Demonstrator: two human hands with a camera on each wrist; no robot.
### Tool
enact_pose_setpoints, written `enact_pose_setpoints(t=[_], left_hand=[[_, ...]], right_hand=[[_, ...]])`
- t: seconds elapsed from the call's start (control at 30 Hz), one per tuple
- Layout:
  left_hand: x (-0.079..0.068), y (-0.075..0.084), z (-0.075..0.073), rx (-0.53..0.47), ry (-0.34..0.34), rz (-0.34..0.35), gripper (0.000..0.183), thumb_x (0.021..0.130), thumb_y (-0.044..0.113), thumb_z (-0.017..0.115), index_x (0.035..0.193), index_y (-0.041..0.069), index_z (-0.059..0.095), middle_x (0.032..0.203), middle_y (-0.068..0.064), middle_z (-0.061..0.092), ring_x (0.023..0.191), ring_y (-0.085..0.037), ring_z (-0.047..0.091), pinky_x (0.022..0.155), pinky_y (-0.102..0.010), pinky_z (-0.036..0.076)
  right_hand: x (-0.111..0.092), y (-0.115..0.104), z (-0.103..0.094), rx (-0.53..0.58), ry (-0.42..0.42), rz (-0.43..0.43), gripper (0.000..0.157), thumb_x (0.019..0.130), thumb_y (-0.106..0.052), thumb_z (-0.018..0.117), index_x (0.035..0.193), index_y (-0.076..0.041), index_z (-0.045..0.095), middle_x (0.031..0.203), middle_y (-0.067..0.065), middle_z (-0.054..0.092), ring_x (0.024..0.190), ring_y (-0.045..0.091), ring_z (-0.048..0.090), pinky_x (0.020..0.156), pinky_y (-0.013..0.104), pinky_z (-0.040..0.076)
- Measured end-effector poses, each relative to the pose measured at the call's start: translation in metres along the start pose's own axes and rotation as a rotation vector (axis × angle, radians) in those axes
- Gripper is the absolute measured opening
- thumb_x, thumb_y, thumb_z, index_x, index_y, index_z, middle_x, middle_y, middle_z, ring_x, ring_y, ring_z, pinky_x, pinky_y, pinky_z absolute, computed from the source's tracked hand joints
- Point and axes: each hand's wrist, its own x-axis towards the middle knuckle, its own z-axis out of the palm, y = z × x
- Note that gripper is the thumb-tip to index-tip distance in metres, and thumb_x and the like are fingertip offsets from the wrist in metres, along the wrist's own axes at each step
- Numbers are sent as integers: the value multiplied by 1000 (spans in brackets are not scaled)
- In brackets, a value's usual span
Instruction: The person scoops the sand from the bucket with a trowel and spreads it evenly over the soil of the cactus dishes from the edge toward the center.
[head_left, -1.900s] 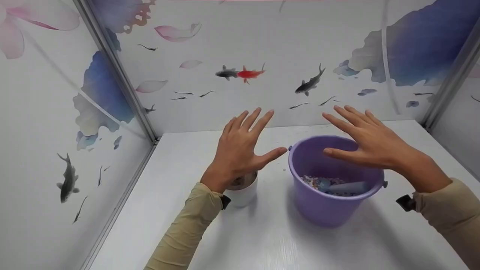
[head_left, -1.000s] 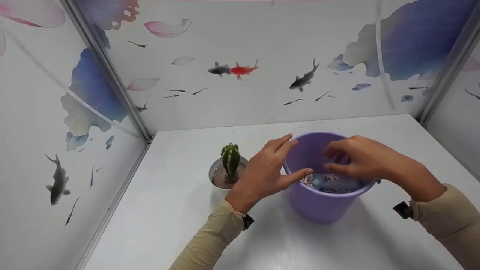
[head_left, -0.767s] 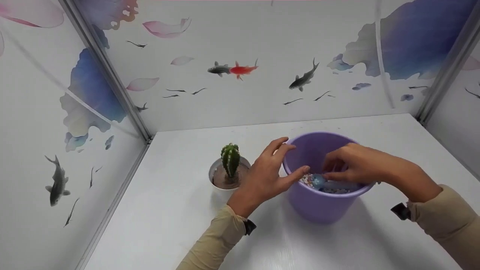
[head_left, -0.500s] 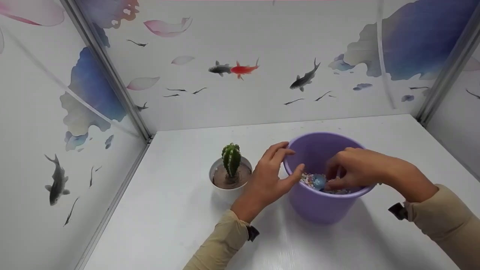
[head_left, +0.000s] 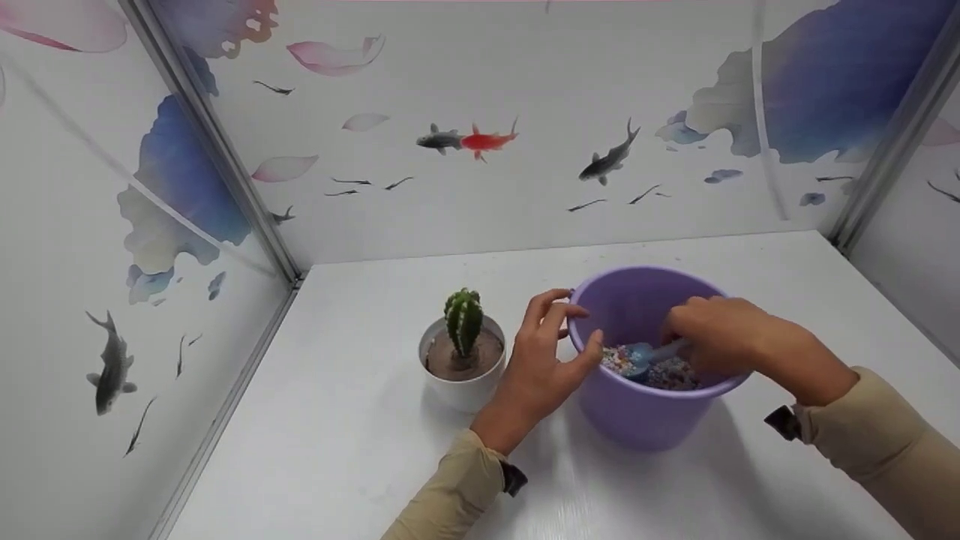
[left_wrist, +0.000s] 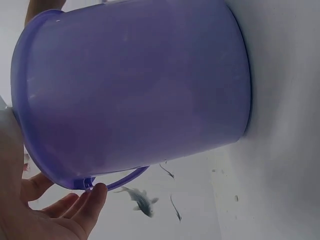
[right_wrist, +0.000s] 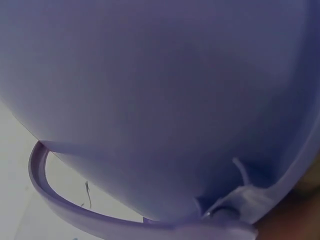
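In the head view my right hand (head_left: 724, 337) reaches inside a purple bucket (head_left: 649, 420) and grips the handle of a light blue scoop (head_left: 641, 358). The scoop's head rests among small multicoloured pebbles (head_left: 616, 361); my fingertips are partly hidden. My left hand (head_left: 536, 367) holds the bucket's left rim with bent fingers and thumb. The left wrist view shows that hand (left_wrist: 60, 215) beside the bucket's handle mount. The right wrist view is filled mostly by the bucket wall (right_wrist: 150, 90) and its hanging handle (right_wrist: 90, 220).
A small cactus (head_left: 463, 322) grows in a white pot (head_left: 463, 390) just left of my left hand. Both containers stand on a white table (head_left: 337, 420). Printed panels with fish and petals enclose it at the back and sides.
My right hand has come down into the bucket, taken the scoop's handle and tilted it up. My left hand has moved from above the pot area to the bucket's rim.
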Motion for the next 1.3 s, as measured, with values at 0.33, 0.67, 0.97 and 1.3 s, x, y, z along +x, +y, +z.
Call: enact_pose_setpoints(t=[0.33, 0.67, 0.97, 1.3], left_hand=[[-5, -1, 3, -129, -36, -105, 36, 106, 46, 64, 133, 23, 62, 144, 2, 50, 130, -27, 63, 90, -18, 62], [-6, -2, 3, -155, -30, -133, 41, 105, 51, 63, 136, 25, 62, 136, 3, 58, 125, -27, 68, 90, -19, 63], [-5, -2, 4, -163, -26, -144, 44, 104, 51, 63, 136, 22, 61, 137, -5, 61, 125, -26, 69, 89, -20, 63], [-5, -5, 6, -175, -38, -150, 43, 104, 56, 63, 133, 25, 59, 136, -7, 61, 123, -22, 68, 89, -20, 63]], right_hand=[[1, -2, 11, -235, 259, -25, 22, 75, -9, 94, 87, -15, 76, 87, 3, 62, 85, 27, 58, 76, 49, 46], [11, 6, 20, -304, 290, -52, 26, 74, 1, 87, 70, -16, 67, 75, 5, 65, 78, 31, 60, 76, 52, 47], [14, 18, 21, -231, 300, -190, 23, 73, -2, 86, 70, -17, 69, 71, 1, 66, 71, 26, 64, 75, 55, 51], [10, 23, 21, -142, 279, -274, 17, 77, -9, 89, 87, -21, 85, 79, -7, 73, 77, 20, 70, 75, 49, 53]])
